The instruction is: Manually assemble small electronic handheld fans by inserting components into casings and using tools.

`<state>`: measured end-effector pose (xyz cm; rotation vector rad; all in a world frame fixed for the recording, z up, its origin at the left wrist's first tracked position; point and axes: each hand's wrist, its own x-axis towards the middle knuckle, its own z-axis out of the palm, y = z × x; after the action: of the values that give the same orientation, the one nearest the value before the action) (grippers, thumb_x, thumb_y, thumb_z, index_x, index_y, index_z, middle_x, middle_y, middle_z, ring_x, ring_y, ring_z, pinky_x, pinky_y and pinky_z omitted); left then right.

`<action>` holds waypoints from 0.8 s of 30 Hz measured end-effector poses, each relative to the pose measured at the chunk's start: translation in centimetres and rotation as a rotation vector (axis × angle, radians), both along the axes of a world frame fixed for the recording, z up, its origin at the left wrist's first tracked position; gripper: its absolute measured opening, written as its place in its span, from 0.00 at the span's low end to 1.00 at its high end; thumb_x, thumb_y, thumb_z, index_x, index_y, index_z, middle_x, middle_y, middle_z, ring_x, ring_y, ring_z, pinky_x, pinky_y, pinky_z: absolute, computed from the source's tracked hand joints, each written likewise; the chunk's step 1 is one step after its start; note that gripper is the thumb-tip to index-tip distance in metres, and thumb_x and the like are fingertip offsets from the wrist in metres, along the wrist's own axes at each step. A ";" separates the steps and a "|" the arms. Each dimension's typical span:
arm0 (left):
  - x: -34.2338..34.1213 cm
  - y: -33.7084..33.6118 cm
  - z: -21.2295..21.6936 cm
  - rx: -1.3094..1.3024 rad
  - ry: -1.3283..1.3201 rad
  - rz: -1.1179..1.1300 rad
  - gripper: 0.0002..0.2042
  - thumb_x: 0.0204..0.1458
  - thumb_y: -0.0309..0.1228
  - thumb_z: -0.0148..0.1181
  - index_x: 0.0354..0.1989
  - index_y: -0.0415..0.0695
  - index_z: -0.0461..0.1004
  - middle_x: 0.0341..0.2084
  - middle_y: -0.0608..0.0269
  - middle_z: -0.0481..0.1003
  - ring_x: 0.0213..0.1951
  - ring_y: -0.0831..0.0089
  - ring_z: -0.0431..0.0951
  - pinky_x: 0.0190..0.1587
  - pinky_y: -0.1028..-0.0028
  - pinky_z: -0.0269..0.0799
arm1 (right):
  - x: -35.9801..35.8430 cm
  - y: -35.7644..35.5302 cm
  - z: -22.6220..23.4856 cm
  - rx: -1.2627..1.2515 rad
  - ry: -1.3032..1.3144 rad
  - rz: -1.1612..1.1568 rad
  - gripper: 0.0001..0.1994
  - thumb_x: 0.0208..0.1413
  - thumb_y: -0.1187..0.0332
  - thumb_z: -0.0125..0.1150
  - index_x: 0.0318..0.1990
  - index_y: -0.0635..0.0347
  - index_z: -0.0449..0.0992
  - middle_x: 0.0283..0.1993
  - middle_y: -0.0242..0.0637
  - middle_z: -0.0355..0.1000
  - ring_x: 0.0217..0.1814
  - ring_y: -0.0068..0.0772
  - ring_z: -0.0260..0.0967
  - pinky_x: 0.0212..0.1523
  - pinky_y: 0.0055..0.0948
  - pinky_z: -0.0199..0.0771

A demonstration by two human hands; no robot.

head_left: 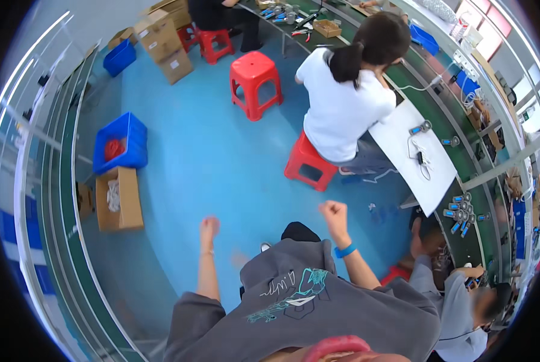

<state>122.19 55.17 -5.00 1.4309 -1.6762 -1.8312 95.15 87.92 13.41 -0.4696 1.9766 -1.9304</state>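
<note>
My left hand (209,227) is held over the blue floor (185,181), curled into a slightly blurred fist with nothing showing in it. My right hand (334,216) is also closed in a fist, raised in front of me, and no object shows in it. A blue band (345,250) circles my right wrist. Neither hand touches anything. Nearest to the right hand is a red stool (311,161), on which a person in a white shirt (346,102) sits facing the bench.
An open cardboard box (132,199) and a blue bin (138,140) stand at left beside a green conveyor line (83,265). Another red stool (255,75) stands ahead. Along the right, a white board (429,175) and several small gauge-like devices (460,212) lie at a workbench.
</note>
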 end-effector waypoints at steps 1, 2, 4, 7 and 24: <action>-6.5 -4.2 4.9 -0.105 0.073 -0.054 0.15 0.60 0.44 0.51 0.43 0.45 0.74 0.30 0.66 0.77 0.32 0.79 0.74 0.33 0.76 0.69 | -4.0 -2.6 1.3 0.016 0.059 -0.085 0.19 0.52 0.73 0.59 0.15 0.57 0.55 0.17 0.18 0.49 0.22 0.12 0.44 0.21 0.24 0.42; -11.9 -8.0 8.5 -0.120 0.120 -0.090 0.16 0.60 0.45 0.52 0.45 0.45 0.73 0.35 0.65 0.76 0.35 0.78 0.75 0.36 0.75 0.70 | -7.8 -5.0 2.0 0.040 0.112 -0.165 0.19 0.52 0.74 0.58 0.15 0.57 0.56 0.17 0.19 0.49 0.22 0.11 0.44 0.20 0.24 0.43; -19.2 -12.3 12.5 -0.122 0.146 -0.128 0.17 0.60 0.46 0.53 0.47 0.46 0.72 0.39 0.64 0.76 0.38 0.77 0.76 0.39 0.74 0.71 | -15.4 -9.4 1.2 0.125 0.178 -0.267 0.18 0.49 0.74 0.56 0.14 0.61 0.54 0.15 0.20 0.48 0.21 0.12 0.44 0.19 0.26 0.45; -27.4 -18.0 13.2 -0.192 0.204 -0.220 0.14 0.61 0.39 0.51 0.49 0.46 0.73 0.36 0.66 0.77 0.37 0.77 0.76 0.37 0.76 0.71 | -26.2 -15.2 -1.1 0.333 0.287 -0.364 0.16 0.47 0.72 0.55 0.15 0.65 0.55 0.13 0.39 0.45 0.20 0.15 0.46 0.19 0.32 0.45; -34.2 -48.0 -22.0 0.502 -0.638 -0.458 0.14 0.49 0.38 0.52 0.34 0.42 0.80 0.27 0.56 0.79 0.25 0.64 0.79 0.25 0.63 0.74 | -40.8 -41.1 -8.4 0.711 -0.216 -0.223 0.14 0.47 0.64 0.57 0.20 0.70 0.69 0.17 0.50 0.62 0.19 0.36 0.60 0.23 0.38 0.60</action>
<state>87.97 7.16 -26.98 2.1591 -2.0558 -2.3275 54.38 46.86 5.02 0.1459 2.4404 -1.1752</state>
